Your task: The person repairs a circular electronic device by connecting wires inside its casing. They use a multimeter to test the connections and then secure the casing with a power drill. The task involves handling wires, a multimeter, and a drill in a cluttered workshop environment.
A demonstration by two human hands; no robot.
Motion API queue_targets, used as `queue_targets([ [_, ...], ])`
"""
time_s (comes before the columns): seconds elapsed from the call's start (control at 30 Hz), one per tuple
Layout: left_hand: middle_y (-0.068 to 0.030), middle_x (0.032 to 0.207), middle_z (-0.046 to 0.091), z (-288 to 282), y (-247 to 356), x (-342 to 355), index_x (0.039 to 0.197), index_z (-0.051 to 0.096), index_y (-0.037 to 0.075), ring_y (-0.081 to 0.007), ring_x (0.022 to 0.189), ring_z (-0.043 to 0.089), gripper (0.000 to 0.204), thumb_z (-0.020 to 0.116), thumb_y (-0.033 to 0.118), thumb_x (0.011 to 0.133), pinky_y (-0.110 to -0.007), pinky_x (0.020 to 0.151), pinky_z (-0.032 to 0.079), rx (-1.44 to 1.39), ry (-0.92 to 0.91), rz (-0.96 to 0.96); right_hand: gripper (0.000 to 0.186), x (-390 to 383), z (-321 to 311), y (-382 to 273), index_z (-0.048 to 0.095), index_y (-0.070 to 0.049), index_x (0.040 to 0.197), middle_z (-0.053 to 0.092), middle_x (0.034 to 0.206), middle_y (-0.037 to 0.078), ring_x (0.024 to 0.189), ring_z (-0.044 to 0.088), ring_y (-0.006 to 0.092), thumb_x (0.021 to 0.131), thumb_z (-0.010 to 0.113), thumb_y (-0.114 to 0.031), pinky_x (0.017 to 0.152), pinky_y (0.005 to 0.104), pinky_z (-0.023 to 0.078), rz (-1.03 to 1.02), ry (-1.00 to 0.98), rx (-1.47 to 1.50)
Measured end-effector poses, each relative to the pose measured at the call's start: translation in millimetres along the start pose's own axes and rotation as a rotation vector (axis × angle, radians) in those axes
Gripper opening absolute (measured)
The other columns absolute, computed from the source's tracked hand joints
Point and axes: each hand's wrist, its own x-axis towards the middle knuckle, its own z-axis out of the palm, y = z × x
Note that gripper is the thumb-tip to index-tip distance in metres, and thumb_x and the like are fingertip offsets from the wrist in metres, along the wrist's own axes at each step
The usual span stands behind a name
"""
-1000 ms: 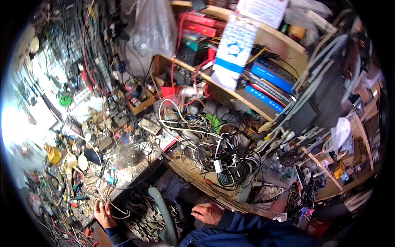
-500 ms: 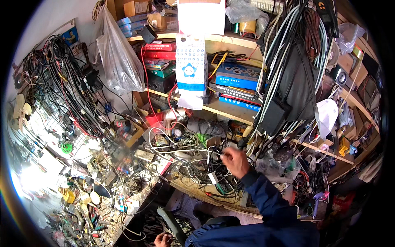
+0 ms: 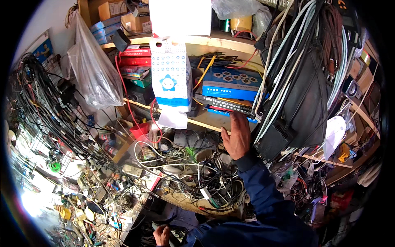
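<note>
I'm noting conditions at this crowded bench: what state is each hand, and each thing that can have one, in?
Right hand: raised, open, fingertips at the stacked boxes; contact unclear.
Left hand: low, fingers curled; grip unclear.
Stacked boxes: lying flat on the shelf.
Translucent plastic bag: hanging.
Black cables on the left: hanging, bunched.
Tangled cables: heaped loosely on the bench.

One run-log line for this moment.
right hand: open, raised at stacked boxes on wooden shelf, contact unclear | left hand: low, at grey armrest, grip unclear | below shelf: tangled cables
</note>
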Motion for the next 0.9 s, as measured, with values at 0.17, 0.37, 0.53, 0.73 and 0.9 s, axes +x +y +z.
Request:
queue_targets([
  [0.17,-0.0137,0.095,0.077,97.0,137.8,40.0,0.111,0.072,-0.007,-0.0191,0.085,0.073,0.028,0.073,0.018,0.099,-0.032,0.074,0.058,0.107,-0.142,0.048,0.071,5.8,-4.2,14.4,0.05,0.006,0.145,0.048,0.149,0.029,0.142,0.045,0.0484,0.085,0.084,-0.013,0.11,0.0581,0.046,0.087,-0.053,-0.166],
  [0.37,-0.015,0.106,0.079,151.1,214.8,87.6,0.119,0.074,-0.004,-0.0193,0.099,0.074,0.031,0.072,0.02,0.1,-0.034,0.087,0.058,0.259,-0.474,0.211,0.07,12.1,3.9,9.3,0.049,0.008,0.142,0.046,0.151,0.029,0.145,0.042,0.0499,0.085,0.084,-0.012,0.109,0.0593,0.048,0.166,-0.081,-0.12],
  [0.53,-0.013,0.11,0.078,191.8,251.5,130.8,0.123,0.073,-0.001,-0.0183,0.099,0.074,0.028,0.073,0.016,0.101,-0.033,0.086,0.058,0.395,-0.715,0.428,0.072,13.3,9.2,8.9,0.049,0.007,0.143,0.046,0.152,0.029,0.146,0.042,0.0493,0.083,0.084,-0.013,0.114,0.0596,0.044,0.207,-0.064,-0.182],
  [0.73,-0.0093,0.109,0.077,217.7,282.8,169.6,0.125,0.071,0.0,-0.014,0.094,0.071,0.027,0.071,0.017,0.104,-0.03,0.083,0.057,0.448,-0.939,0.385,0.068,16.4,9.2,-1.7,0.052,0.007,0.142,0.044,0.155,0.026,0.146,0.04,0.0479,0.083,0.082,-0.012,0.12,0.0601,0.037,0.186,-0.078,-0.318],
  [0.9,-0.0092,0.105,0.076,233.1,276.1,193.8,0.125,0.071,0.0,-0.0172,0.096,0.07,0.029,0.071,0.018,0.103,-0.034,0.084,0.056,0.406,-1.098,0.339,0.073,19.1,2.9,-7.2,0.047,0.009,0.148,0.041,0.16,0.025,0.148,0.04,0.0468,0.088,0.082,-0.015,0.116,0.0568,0.045,0.191,-0.153,-0.422],
])
